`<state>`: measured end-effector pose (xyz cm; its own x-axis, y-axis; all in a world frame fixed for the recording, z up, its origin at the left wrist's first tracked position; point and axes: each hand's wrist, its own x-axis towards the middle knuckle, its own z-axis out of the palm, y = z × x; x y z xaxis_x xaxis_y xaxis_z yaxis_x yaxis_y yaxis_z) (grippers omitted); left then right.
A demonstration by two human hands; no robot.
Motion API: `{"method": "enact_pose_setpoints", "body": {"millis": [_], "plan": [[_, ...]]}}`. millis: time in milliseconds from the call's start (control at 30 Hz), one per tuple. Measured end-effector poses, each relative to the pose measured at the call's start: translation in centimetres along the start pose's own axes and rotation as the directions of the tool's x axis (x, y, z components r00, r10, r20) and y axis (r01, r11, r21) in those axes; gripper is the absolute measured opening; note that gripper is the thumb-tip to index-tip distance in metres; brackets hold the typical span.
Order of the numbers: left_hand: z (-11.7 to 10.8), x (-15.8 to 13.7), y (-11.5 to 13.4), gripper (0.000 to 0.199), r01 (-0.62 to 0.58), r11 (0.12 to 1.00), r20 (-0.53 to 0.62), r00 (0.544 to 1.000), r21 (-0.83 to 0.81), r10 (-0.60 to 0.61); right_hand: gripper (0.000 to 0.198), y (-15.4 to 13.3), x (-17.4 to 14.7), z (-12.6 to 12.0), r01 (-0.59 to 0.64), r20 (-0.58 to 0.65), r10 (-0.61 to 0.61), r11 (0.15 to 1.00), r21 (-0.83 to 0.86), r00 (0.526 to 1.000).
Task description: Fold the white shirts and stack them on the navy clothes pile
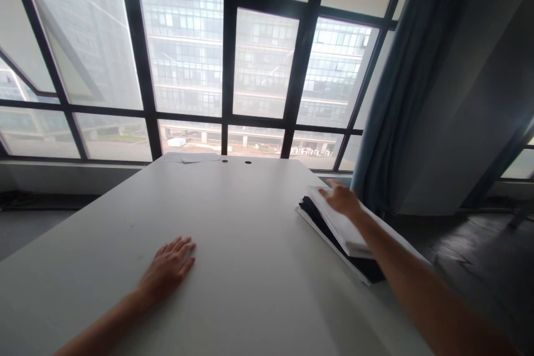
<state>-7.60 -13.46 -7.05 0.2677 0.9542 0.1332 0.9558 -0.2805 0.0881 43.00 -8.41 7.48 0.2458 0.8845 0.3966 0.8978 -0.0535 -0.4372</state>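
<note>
My left hand [167,268] lies palm down on the white table [233,222], its fingers stretched out and nothing in it. At the right side of the table lies a stack of folded cloth, with a white folded cloth [340,228] on top, a dark navy cloth [369,268] under it and another white layer [329,245] at the bottom. Over the far end of this stack is my right hand [342,198], slightly blurred, with its fingers extended and apart. Whether its fingertips touch the top cloth I cannot tell. My right forearm hides part of the stack.
White paper sheets [192,158] lie at the table's far left edge, near two dark round holes [236,162]. Beyond the table stands a large black-framed window [227,67]. A blue-grey curtain [392,105] hangs at the right, close to the table edge.
</note>
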Motion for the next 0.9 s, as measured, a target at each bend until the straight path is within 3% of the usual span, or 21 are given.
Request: {"method": "enact_pose_setpoints", "body": {"millis": [67, 167, 233, 300, 400, 533, 900], "plan": [[-0.3, 0.7, 1.3, 0.052, 0.005, 0.999, 0.011, 1.0, 0.04, -0.005, 0.053, -5.0, -4.9, 5.6, 0.079, 0.106, -0.076, 0.997, -0.022, 0.991], [-0.8, 2.0, 4.7, 0.056, -0.003, 0.999, 0.038, 0.999, 0.042, 0.001, 0.061, -11.6, -10.8, 12.3, 0.255, 0.336, -0.241, 0.967, 0.002, 0.911], [-0.8, 2.9, 7.2, 0.059, -0.031, 0.999, 0.034, 0.999, 0.012, 0.03, 0.064, -14.7, -13.0, 15.0, 0.278, 0.416, -0.26, 0.96, 0.019, 0.871], [-0.6, 3.7, 9.1, 0.06, -0.026, 1.0, 0.01, 1.0, -0.017, 0.026, 0.063, -16.4, -13.9, 16.7, 0.278, 0.429, -0.262, 0.96, 0.027, 0.864], [0.4, 4.2, 10.1, 0.061, 0.011, 0.999, 0.042, 0.999, -0.031, -0.01, 0.063, -17.0, -14.4, 18.5, 0.272, 0.449, -0.247, 0.962, 0.008, 0.859], [1.7, 4.3, 9.6, 0.064, 0.021, 0.999, 0.056, 0.998, -0.032, -0.02, 0.066, -16.5, -14.9, 19.7, 0.284, 0.484, -0.236, 0.958, -0.028, 0.843], [1.9, 4.3, 9.4, 0.066, 0.026, 0.999, 0.051, 0.998, -0.033, -0.024, 0.068, -16.4, -15.0, 20.0, 0.288, 0.485, -0.231, 0.956, -0.046, 0.843]]}}
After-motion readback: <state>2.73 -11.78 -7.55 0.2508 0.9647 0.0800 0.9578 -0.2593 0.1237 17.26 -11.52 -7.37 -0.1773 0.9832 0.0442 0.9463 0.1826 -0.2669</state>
